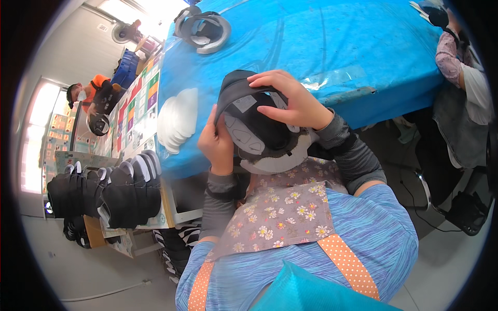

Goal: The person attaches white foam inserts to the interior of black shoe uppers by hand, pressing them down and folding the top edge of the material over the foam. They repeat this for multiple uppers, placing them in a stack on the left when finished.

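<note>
Here, seen from the head, a black and grey shoe upper point(262, 132) sits at the near edge of the blue table point(363, 57), over the flowery apron point(282, 207). The left hand point(218, 142) grips its left side, fingers curled. The right hand point(290, 101) lies bent over its top, fingers closed on the rim. Holding both sides firmly should keep it from slipping. White pads point(179, 119) lie left of the upper.

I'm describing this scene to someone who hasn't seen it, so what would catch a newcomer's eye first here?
First, at the centre, the left hand and the right hand gripping a black and grey shoe upper, its inside turned up, above a floral apron. Behind them the bright blue table cover fills the top, with a stack of white insoles at its left edge. A row of black shoe uppers stands at the left.
</note>
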A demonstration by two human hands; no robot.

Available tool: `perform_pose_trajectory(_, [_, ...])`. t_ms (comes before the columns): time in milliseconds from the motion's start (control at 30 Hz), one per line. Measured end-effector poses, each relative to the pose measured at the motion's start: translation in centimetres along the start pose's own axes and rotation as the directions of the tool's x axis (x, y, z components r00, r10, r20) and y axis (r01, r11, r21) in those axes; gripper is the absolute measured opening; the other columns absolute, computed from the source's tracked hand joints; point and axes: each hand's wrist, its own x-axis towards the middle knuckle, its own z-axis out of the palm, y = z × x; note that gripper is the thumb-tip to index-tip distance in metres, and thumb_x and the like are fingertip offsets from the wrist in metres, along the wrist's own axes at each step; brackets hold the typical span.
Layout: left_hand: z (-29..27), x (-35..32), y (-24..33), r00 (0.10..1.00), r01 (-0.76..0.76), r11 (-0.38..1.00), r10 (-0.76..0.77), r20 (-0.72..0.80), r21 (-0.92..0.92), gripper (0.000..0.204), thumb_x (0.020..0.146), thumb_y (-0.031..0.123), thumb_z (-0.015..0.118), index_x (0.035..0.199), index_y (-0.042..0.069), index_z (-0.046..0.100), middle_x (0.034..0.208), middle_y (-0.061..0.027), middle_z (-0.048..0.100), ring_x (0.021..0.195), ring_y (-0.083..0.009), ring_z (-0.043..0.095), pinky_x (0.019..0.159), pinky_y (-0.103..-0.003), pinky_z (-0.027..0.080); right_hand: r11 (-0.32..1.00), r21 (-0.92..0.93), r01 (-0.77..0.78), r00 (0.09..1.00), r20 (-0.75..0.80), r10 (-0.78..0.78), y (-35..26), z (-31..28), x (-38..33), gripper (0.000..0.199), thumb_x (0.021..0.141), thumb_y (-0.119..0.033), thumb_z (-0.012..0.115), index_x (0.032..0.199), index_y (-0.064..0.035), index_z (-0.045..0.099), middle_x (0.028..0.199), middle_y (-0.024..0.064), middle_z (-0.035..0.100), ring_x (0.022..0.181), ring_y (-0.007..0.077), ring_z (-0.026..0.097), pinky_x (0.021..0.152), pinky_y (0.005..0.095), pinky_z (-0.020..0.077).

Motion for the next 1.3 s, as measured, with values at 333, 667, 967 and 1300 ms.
perform_pose_trajectory(333, [-0.3,0.1,0.6,0.972,0.223,0.970,-0.214,0.093,-0.094,0.033,0.099,0.012,0.065,0.129,-0.001,0.066,0.096,-0.0187,0.074,0.074,-0.0155,0.066,0.067,-0.030,0.052,0.615,0.601,-0.510,0.818,0.119,0.562,2.3,1.8,-0.9,0.054,0.111,-0.042,0.036,0.148,-0.0048,0.048,0.154,0.0108,0.044,0.141,0.0202,0.041,0.120,0.0364,0.0288])
perform_pose_trajectory(667, [-2.7,1.9,6.2,0.946,0.272,0.879,-0.319,-0.061,-0.391,0.026,0.106,0.017,0.057,0.112,-0.007,0.064,0.090,-0.0075,0.070,0.078,-0.0086,0.057,0.066,-0.027,0.048,0.997,0.051,-0.064,0.998,0.028,0.063,-2.8,7.2,-0.4,0.065,0.104,-0.023,0.037,0.163,-0.0071,0.016,0.170,0.0167,0.011,0.157,0.0393,0.007,0.122,0.0599,0.0014])
perform_pose_trajectory(967, [-2.3,-0.7,7.1,0.948,0.284,0.771,-0.316,0.045,-0.570,0.035,0.103,0.014,0.054,0.132,-0.007,0.055,0.118,-0.0145,0.068,0.103,-0.0172,0.064,0.086,-0.032,0.052,0.999,0.035,0.028,0.999,-0.034,-0.027,-2.3,10.6,-1.4,0.073,0.099,-0.020,0.039,0.162,-0.0001,0.007,0.169,0.0259,0.003,0.157,0.0435,0.001,0.121,0.0601,-0.0048])
perform_pose_trajectory(1300, [-2.9,1.8,3.5,0.945,0.299,0.896,-0.325,-0.027,-0.329,0.084,0.073,0.015,0.089,0.141,-0.001,0.041,0.127,-0.0186,0.059,0.116,-0.0226,0.061,0.097,-0.037,0.052,0.996,0.061,-0.060,0.998,0.038,0.058,-2.5,7.8,0.9,0.060,0.096,-0.005,0.053,0.155,-0.0057,0.040,0.162,0.0207,0.034,0.151,0.0421,0.029,0.121,0.0485,0.0248])
